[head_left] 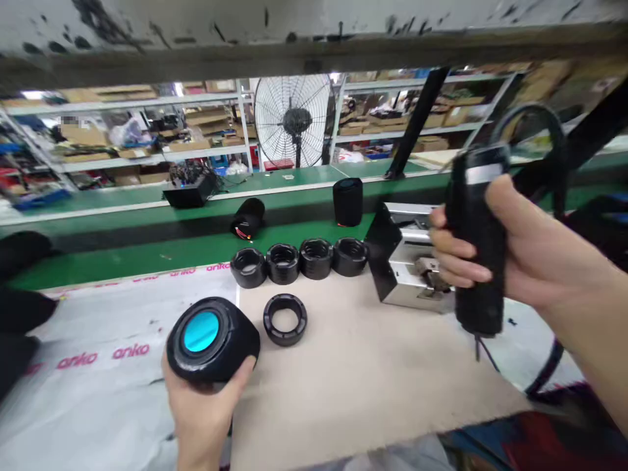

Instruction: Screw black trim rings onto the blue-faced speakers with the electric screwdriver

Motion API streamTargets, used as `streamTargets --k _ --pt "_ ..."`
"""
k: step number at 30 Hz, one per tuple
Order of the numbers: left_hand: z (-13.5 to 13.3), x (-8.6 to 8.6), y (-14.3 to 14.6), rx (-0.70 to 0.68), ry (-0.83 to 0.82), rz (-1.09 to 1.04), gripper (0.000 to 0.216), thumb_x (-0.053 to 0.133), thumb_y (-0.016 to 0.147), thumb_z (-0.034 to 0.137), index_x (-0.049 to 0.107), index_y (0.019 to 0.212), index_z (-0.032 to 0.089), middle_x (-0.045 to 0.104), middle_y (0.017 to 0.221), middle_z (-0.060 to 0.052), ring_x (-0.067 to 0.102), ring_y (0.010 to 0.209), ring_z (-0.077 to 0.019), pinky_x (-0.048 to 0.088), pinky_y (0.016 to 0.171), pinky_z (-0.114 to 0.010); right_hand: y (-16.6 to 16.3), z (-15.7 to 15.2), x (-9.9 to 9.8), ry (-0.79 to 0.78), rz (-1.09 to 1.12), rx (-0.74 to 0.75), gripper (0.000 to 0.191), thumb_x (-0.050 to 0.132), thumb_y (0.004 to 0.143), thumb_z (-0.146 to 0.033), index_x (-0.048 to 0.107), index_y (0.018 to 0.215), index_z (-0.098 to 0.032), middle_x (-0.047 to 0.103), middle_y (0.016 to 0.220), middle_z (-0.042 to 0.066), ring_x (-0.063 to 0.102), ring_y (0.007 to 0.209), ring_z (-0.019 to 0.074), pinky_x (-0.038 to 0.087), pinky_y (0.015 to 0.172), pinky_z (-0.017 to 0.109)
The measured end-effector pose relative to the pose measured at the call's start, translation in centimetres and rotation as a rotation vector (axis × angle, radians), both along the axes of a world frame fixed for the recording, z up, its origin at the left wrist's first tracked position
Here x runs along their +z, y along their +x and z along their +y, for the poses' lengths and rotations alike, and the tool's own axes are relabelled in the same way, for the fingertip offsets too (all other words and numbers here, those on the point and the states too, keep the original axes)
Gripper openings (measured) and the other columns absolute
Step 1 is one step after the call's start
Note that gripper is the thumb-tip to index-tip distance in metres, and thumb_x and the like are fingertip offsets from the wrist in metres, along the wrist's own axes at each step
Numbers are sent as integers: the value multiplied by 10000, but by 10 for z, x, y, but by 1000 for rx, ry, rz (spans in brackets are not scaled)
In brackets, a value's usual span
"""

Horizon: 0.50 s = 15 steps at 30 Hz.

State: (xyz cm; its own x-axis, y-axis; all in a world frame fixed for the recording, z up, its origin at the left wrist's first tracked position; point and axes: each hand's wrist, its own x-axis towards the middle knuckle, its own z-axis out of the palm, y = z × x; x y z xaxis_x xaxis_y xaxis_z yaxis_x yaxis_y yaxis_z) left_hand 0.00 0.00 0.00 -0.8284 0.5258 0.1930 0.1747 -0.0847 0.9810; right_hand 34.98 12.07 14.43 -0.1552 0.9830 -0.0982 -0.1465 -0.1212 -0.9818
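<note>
My left hand (203,409) grips a black rounded speaker (238,343) with a shiny blue disc on the end turned toward me. It is held over the seam between the white printed sheet and the tan board. My right hand (527,252) is wrapped round an upright black electric screwdriver (478,268), whose thin bit points down and whose cable loops from the top. Beside the speaker, a single black ring (285,338) lies on the board (383,379). Behind it stands a row of several black rings (315,266).
A metal box-like fixture (409,294) stands right of the ring row. Two black cylinders (348,203) are on the green bench behind. A black device with wires (189,191) sits on the far ledge. Dark objects (22,307) edge the left side; a shelf beam (314,59) crosses overhead.
</note>
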Motion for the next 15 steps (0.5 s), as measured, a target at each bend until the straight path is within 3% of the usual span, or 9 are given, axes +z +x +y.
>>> streamTargets --k 3,7,12,15 --pt "-3 1 -1 4 -9 -8 991 995 339 251 640 1259 154 702 1328 -165 574 1460 -505 273 1336 -770 16 -11 -13 21 29 -8 644 940 623 -809 704 757 -225 396 528 -41 332 304 75 344 325 263" --pt "-8 -10 -13 -39 -84 14 1118 1055 316 214 637 1352 149 704 1350 -159 631 1403 -496 378 1292 -771 20 -18 -18 130 93 -27 548 968 661 -723 755 853 -256 455 516 -30 400 307 120 387 342 296" --pt "-10 -27 -31 -32 -151 120 1069 1098 362 261 653 1328 146 717 1362 -157 599 1465 -518 383 1296 -778 -8 2 9 475 258 -238 666 1100 538 -525 616 917 -267 612 674 -55 607 571 110 596 607 309" --pt "-7 -29 -32 -59 -93 192 1035 1105 404 299 665 1330 154 722 1369 -153 623 1450 -503 382 1304 -764 -33 33 23 620 269 -305 710 1080 508 -363 577 1000 -266 633 700 -64 649 634 156 649 729 404"
